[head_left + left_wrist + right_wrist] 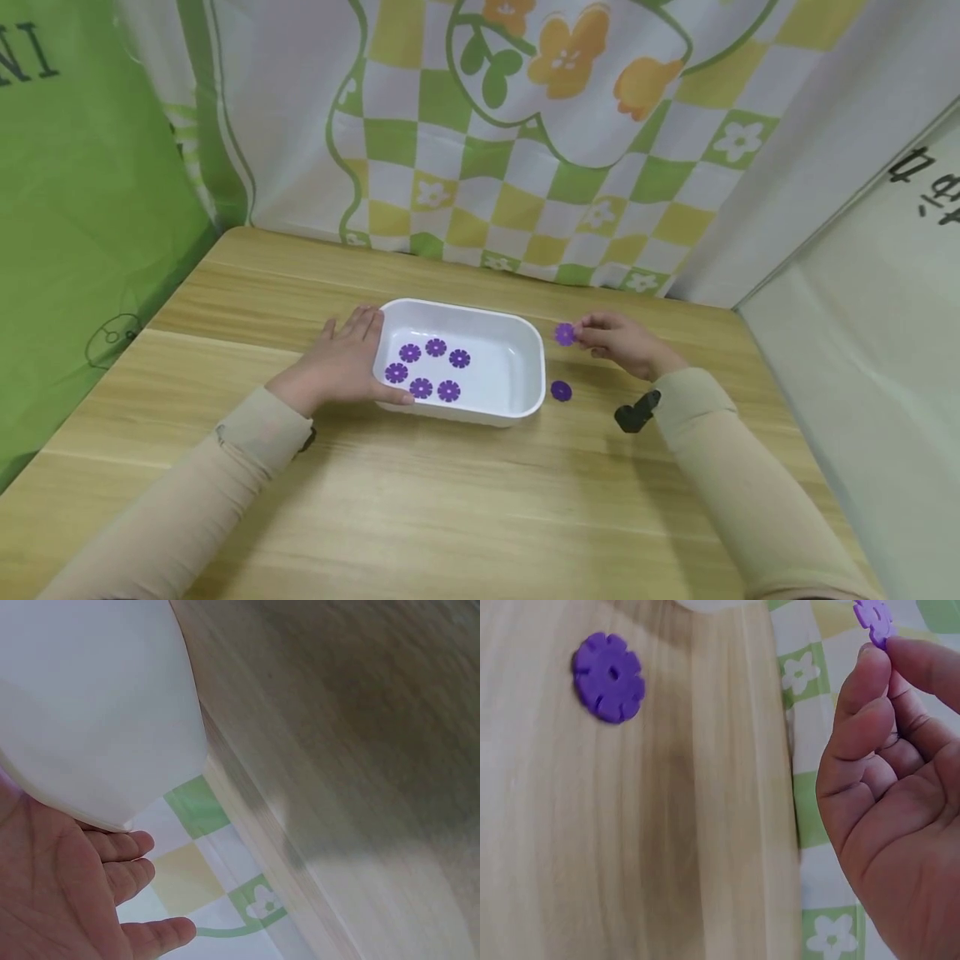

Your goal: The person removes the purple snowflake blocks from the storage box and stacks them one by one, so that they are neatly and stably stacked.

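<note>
A white rectangular plastic tub (506, 411) stands on the wooden table with several purple notched snowflake discs (448, 391) lying in its left half. My left hand (337, 362) rests against the tub's left end, its fingers spread and fairly straight, the thumb along the near rim. Off the tub's right side, my right hand (621, 340) pinches another purple snowflake disc (875, 615) by its edge between thumb and fingertips, raised above the tabletop. One loose snowflake disc (609, 677) lies flat on the table, nearer to me than the pinched one.
The wooden table (420, 517) meets a checked, flower-patterned curtain (525, 179) at its far edge. A green cloth (82, 192) hangs at the left and a white panel (885, 333) stands at the right. A black wrist mount (636, 414) juts out by the right cuff.
</note>
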Demonstrator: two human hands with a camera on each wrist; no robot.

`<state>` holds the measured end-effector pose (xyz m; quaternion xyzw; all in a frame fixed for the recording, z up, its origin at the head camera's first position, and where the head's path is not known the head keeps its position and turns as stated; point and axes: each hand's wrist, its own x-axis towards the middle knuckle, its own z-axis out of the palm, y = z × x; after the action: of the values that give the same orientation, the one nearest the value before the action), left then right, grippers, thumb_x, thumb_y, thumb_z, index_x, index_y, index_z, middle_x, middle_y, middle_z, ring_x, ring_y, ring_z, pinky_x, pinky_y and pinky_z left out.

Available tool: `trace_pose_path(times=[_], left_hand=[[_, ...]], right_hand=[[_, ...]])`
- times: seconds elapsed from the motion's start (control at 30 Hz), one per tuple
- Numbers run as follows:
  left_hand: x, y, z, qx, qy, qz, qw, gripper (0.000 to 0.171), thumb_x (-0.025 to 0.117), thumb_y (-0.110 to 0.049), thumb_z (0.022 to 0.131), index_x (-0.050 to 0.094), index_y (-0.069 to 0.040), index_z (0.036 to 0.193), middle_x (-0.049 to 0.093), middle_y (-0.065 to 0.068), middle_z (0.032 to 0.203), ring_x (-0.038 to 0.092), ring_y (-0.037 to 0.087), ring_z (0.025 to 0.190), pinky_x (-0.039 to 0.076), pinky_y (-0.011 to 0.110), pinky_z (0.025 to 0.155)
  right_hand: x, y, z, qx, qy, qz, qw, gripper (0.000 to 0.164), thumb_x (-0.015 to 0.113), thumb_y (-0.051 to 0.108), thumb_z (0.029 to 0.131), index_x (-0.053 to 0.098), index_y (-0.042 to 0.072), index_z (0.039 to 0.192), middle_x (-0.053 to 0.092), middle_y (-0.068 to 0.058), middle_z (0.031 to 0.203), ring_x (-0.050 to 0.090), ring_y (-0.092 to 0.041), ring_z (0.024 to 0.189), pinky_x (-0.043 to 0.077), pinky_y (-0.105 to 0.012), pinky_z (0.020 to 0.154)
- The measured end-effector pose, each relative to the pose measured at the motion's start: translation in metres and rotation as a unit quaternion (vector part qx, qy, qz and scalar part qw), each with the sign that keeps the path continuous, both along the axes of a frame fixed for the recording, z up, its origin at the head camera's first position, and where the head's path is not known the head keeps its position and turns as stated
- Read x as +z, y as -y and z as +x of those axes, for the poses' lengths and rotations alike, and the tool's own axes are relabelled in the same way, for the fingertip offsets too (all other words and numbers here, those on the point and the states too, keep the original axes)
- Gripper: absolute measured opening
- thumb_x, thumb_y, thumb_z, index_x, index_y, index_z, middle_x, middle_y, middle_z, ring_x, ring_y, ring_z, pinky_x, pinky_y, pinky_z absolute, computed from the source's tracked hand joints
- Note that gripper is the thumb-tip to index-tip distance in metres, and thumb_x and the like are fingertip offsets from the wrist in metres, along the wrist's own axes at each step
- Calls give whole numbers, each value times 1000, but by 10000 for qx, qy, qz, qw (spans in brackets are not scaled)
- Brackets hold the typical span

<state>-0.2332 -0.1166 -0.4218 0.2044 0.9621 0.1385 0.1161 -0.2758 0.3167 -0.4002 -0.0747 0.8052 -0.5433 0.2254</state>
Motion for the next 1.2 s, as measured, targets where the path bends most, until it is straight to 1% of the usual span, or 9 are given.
trace_pose_path(times=[0.07,0.2,0.43,0.5,0.6,0.67,0.93,1.2], left_hand=[[0,0,0,8,1,4,10000,149,67,-89,68,6,12,159,2,29,168,0,43,156,-1,65,122],[1,0,0,-14,-4,-22,10000,149,66,-90,69,6,12,159,3,30,167,0,44,155,-1,65,121],[-1,0,-1,-18,14,-78,10000,149,64,-91,69,5,11,160,2,29,168,-2,43,156,-2,64,122],[-1,1,-1,-3,33,-60,10000,150,65,-91,69,4,11,160,1,29,168,-2,43,156,-2,64,122],[-1,0,-2,5,47,-57,10000,149,66,-90,69,4,11,160,1,29,168,-2,42,156,-2,63,122],[-1,0,-2,1,37,-56,10000,149,65,-90,69,4,11,160,1,29,168,-2,43,156,-2,64,122],[-3,1,-4,-1,19,-53,10000,151,64,-92,68,3,11,160,2,29,168,-2,43,156,-2,64,122],[-4,1,-5,19,74,7,10000,151,66,-91,67,3,11,160,1,29,168,-3,42,156,-4,64,122]], right_hand=[[-2,-3,1,-28,29,53,10000,13,52,8,106,58,-2,112,59,-3,99,56,-15,93,52,-27,83],[-10,-11,5,-8,189,197,9996,14,53,6,106,60,-5,111,62,-4,97,59,-13,90,53,-26,82],[-30,-18,12,242,510,564,9968,19,55,6,106,62,-10,114,67,-6,103,63,-15,96,56,-25,89],[-35,-19,14,334,599,536,9962,19,54,4,105,61,-11,114,66,-6,104,64,-15,96,56,-25,89],[-40,-18,16,341,720,500,9956,18,52,2,105,60,-11,113,66,-6,101,63,-14,93,57,-25,88],[-42,-18,16,384,716,523,9953,18,52,2,105,60,-12,114,66,-5,100,63,-13,92,57,-24,87],[-45,-11,15,554,575,1068,9911,18,58,8,104,63,-8,110,65,-4,92,60,-14,86,55,-24,75],[-45,-10,16,574,441,1218,9899,16,57,7,104,64,-8,105,64,-3,88,58,-14,82,53,-23,70]])
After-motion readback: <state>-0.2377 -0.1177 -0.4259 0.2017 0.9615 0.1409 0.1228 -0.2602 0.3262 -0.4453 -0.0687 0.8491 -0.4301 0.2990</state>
